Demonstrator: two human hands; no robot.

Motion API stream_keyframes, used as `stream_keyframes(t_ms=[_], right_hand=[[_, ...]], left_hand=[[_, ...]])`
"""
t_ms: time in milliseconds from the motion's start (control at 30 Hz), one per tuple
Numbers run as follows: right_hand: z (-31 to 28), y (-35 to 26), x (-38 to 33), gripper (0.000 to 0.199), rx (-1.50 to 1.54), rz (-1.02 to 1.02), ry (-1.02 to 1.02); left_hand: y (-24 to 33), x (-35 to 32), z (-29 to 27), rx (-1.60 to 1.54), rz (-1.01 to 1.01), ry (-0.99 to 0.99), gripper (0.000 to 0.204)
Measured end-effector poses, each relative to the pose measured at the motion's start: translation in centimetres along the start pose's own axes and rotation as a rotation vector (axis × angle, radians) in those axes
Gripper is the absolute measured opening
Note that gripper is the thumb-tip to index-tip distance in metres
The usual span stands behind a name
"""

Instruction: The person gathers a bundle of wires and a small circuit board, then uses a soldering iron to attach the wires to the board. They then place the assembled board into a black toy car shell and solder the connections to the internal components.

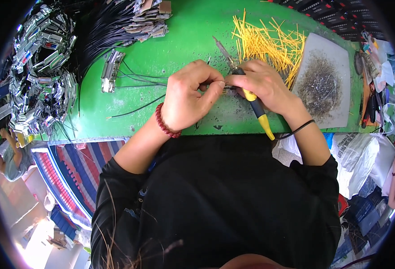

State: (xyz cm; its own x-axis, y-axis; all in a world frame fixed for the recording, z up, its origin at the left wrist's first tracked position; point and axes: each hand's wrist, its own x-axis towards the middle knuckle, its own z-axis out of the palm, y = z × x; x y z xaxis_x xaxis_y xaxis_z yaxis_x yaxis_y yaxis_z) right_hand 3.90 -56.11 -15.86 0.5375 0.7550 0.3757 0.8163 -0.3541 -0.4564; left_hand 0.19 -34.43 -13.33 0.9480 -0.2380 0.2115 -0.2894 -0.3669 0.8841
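Note:
My left hand (191, 96), with a red bead bracelet at its wrist, is closed in a pinch on thin black wires (146, 83). These wires run left to a silver metal connector housing (111, 71) on the green table. A loose black wire (135, 110) also reaches toward this hand. My right hand (264, 85) is closed around a yellow and black soldering iron (262, 119), its metal tip pointing up and away. The right thumb and forefinger meet the left fingertips at the wire ends, which the fingers mostly hide.
Yellow thin tubes (269, 45) lie heaped beyond my right hand. A pale tray (346, 80) with dark debris stands right of them, hand tools (368, 96) farther right. Silver metal parts (43, 67) and black cables (112, 29) pile up left. Other people (13, 154) show at both sides.

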Motion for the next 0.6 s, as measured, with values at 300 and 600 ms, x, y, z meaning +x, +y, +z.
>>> stream_keyframes(t_ms=[300,600], right_hand=[[3.4,-3.2,-0.7,0.035,-0.167,0.276,0.288],[-0.1,-3.9,-4.4,0.034,0.498,0.663,0.470]], left_hand=[[-1.2,-0.7,2.5,0.247,0.086,-0.098,0.008],[-2.4,-1.1,3.6,0.299,0.144,-0.090,0.008]])
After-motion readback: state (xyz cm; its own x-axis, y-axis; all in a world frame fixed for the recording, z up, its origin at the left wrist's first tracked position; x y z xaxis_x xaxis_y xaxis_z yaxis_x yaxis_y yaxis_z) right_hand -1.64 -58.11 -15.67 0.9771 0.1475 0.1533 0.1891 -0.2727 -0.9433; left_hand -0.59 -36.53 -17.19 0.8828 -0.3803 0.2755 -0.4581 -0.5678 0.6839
